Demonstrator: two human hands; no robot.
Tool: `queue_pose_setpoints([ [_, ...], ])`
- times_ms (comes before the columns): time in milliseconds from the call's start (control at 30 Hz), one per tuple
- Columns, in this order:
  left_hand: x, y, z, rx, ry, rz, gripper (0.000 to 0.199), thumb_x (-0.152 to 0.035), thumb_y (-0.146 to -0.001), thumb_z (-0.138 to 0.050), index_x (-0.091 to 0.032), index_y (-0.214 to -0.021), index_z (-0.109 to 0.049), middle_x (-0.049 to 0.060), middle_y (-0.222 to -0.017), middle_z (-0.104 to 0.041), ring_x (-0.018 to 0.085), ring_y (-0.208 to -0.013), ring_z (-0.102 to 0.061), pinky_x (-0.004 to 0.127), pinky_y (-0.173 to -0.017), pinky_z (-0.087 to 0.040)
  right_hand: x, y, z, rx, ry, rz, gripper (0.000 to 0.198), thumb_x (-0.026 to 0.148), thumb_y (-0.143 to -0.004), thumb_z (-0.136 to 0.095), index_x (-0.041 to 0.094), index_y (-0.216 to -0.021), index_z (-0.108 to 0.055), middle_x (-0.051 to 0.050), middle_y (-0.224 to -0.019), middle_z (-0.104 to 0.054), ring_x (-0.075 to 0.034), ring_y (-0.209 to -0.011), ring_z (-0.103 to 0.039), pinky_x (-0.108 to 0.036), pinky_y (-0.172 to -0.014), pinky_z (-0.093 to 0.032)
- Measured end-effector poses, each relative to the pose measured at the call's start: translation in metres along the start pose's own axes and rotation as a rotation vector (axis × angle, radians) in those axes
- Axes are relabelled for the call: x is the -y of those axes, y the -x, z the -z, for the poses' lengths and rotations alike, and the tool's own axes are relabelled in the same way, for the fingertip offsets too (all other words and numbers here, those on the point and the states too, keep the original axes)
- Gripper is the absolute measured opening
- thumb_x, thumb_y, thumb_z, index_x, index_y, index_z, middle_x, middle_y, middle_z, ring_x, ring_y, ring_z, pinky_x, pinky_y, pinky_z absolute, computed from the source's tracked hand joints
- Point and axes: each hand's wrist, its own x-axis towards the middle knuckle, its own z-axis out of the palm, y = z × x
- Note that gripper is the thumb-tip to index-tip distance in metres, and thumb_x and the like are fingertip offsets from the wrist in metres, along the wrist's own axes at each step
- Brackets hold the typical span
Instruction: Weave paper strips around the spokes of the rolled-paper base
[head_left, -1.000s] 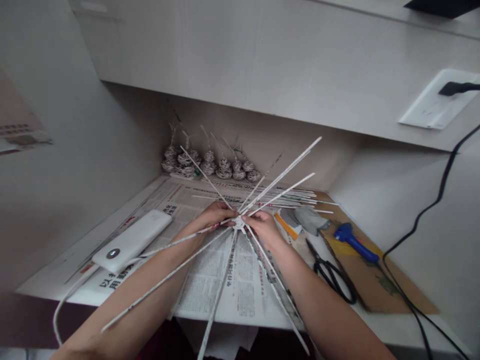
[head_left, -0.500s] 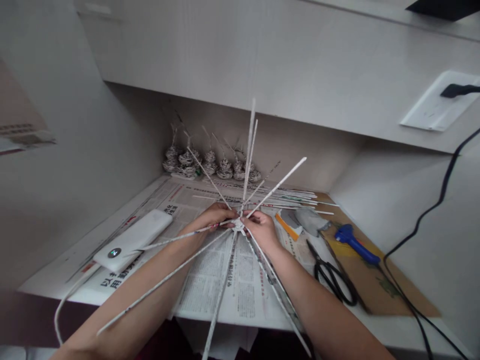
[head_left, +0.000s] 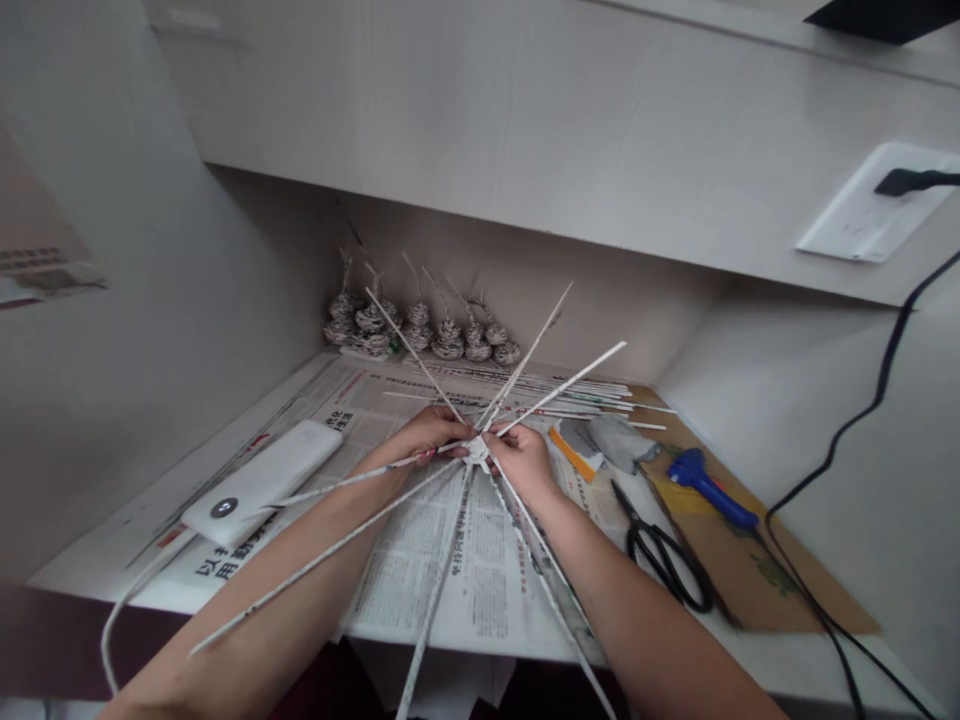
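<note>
Both hands pinch the woven hub [head_left: 477, 449] of a star of paper sticks [head_left: 450, 560], held just above the newspaper [head_left: 420, 560] near the middle of the worktop [head_left: 757, 650]. The left hand [head_left: 431, 432] and right hand [head_left: 521, 458] each keep a narrow grip on it. If either pinch slackens, the hub may spring loose. The star has no single long axis: its spokes fan outward, some rising toward the back wall, some overhanging the front edge, where a forearm could bend them.

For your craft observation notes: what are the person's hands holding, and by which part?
Both the left hand and right hand pinch a star of thin rolled newspaper sticks at its small woven centre, where the spokes cross.
</note>
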Motion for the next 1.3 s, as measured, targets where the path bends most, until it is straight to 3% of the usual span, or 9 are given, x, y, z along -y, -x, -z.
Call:
queue_pose_setpoints([
  [300,0.0008,-0.0006,-0.0007,0.014,0.002,-0.012,0.027,-0.02,-0.045,-0.081,-0.014,-0.065,-0.064,-0.002,-0.056,-0.063,0.011,-0.051,-0.057,0.023,-0.051,-0.048,0.0095,-0.0004,-0.0014,0.052,-0.241,-0.227,0.018,0.027,-0.058,-0.066,0.017,-0.071,-0.058,0.002,-0.048,-0.06,-0.011,-0.038,-0.051,-0.02,-0.035,-0.039],
  [433,0.0008,0.0008,-0.0016,0.059,0.004,-0.027,0.031,-0.023,-0.043,-0.084,-0.013,-0.065,-0.065,0.0,-0.058,-0.065,0.012,-0.052,-0.058,0.023,-0.051,-0.048,0.0097,-0.0031,0.0022,0.059,-0.282,-0.287,0.021,0.031,-0.059,-0.068,0.017,-0.071,-0.057,0.002,-0.048,-0.059,-0.011,-0.037,-0.051,-0.019,-0.032,-0.037],
  [600,0.0035,-0.001,-0.0008,0.097,0.039,-0.041,0.035,-0.025,-0.042,-0.087,-0.012,-0.068,-0.067,0.003,-0.063,-0.068,0.015,-0.056,-0.061,0.024,-0.052,-0.048,0.01,-0.0037,0.0029,0.029,-0.305,-0.284,0.023,0.032,-0.059,-0.071,0.018,-0.067,-0.055,0.002,-0.047,-0.058,-0.01,-0.037,-0.05,-0.018,-0.03,-0.036],
  [933,0.0026,0.0002,-0.0036,0.04,-0.013,0.009,0.027,-0.023,-0.046,-0.084,-0.015,-0.066,-0.067,-0.001,-0.061,-0.065,0.013,-0.057,-0.06,0.024,-0.056,-0.049,0.0042,-0.0016,-0.0039,-0.123,-0.138,-0.183,0.012,0.027,-0.06,-0.062,0.017,-0.066,-0.058,0.003,-0.047,-0.058,-0.012,-0.037,-0.053,-0.02,-0.032,-0.042],
  [1133,0.0057,-0.0053,0.0011,-0.041,0.006,-0.086,0.031,-0.026,-0.045,-0.085,-0.014,-0.065,-0.065,-0.002,-0.061,-0.064,0.011,-0.056,-0.059,0.023,-0.057,-0.05,0.0049,-0.0007,0.0001,0.002,-0.141,-0.239,0.027,0.038,-0.061,-0.071,0.015,-0.074,-0.064,0.0,-0.056,-0.063,-0.011,-0.043,-0.056,-0.019,-0.035,-0.044],
  [1300,0.0067,-0.0091,0.0039,-0.032,0.013,-0.072,0.036,-0.024,-0.044,-0.085,-0.014,-0.074,-0.068,-0.001,-0.066,-0.066,0.013,-0.058,-0.06,0.027,-0.061,-0.052,0.0036,0.0025,-0.0009,-0.007,-0.127,-0.14,0.031,0.036,-0.056,-0.077,0.016,-0.077,-0.065,0.002,-0.057,-0.062,-0.01,-0.044,-0.054,-0.019,-0.034,-0.042],
])
